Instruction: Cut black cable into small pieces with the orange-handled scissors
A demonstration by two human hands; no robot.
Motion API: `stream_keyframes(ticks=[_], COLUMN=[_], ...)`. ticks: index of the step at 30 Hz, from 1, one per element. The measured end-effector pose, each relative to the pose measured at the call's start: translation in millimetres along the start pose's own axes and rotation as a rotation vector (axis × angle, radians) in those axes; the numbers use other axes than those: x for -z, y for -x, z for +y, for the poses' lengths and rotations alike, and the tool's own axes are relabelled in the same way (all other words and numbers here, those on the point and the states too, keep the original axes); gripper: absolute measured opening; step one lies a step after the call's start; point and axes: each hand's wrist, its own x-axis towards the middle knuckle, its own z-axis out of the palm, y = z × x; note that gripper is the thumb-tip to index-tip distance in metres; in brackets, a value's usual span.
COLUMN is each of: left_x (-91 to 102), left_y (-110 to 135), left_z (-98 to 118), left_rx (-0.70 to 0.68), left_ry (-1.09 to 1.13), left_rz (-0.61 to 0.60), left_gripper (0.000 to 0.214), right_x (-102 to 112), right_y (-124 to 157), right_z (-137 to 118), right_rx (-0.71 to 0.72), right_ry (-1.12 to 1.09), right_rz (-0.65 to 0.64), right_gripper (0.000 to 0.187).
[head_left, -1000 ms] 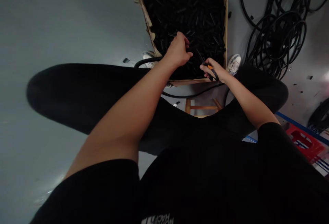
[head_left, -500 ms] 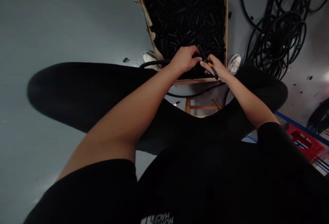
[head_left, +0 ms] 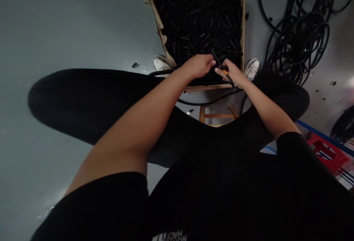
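My left hand (head_left: pixel 199 66) is closed around a black hose (head_left: pixel 163 72), which comes in from the left beneath my wrist. Its fingers hide the hose's end. In my right hand (head_left: pixel 233 72) is a hand cutter (head_left: pixel 229 78) with black and orange handles. The cutter's dark jaws point up and left, close to my left fingertips. Whether they touch the hose I cannot tell. Both hands are over the near part of a cardboard box (head_left: pixel 243 23) filled with short black tube pieces (head_left: pixel 203 16).
Coiled black hose (head_left: pixel 306 45) lies on the floor at right, with small black scraps around it. A hose length (head_left: pixel 210 103) loops below the box, above a wooden stool (head_left: pixel 218 116). A red plastic crate (head_left: pixel 329 152) stands at lower right. My shoes (head_left: pixel 251 68) flank the box.
My left hand has shifted slightly down, and the hose beside it has dropped a little. The cutter's jaws show more plainly between my hands. My right hand has barely moved.
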Motion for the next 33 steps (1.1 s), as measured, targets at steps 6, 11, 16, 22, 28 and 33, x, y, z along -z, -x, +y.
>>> stream_keyframes(ticks=[6, 11, 16, 22, 28, 33], left_x=[9.7, 24.4, 20.8, 14.0, 8.6, 11.0], left_y=[-5.0, 1.8, 4.7, -0.6, -1.0, -2.2], left_z=[-9.9, -5.4, 4.1, 0.3, 5.2, 2.9], left_rx=[0.102, 0.186, 0.126, 0.124, 0.020, 0.032], left_ry=[0.003, 0.082, 0.152, 0.106, 0.092, 0.070], left_rz=[0.065, 0.142, 0.163, 0.153, 0.109, 0.095], left_gripper=[0.037, 0.054, 0.070, 0.054, 0.045, 0.042], right_x=[2.7, -3.8, -11.4, -10.4, -6.6, -1.7], right_y=[0.1, 2.6, 4.4, 1.5, -1.2, -0.7], right_z=[2.8, -0.8, -5.9, -7.2, -6.7, -9.7], right_rx=[-0.068, -0.082, -0.059, -0.058, 0.037, 0.092], right_ry=[0.047, -0.037, -0.004, -0.008, 0.009, 0.129], right_rz=[0.087, 0.046, -0.007, 0.025, 0.077, 0.130], right_gripper=[0.078, 0.072, 0.073, 0.077, 0.074, 0.080])
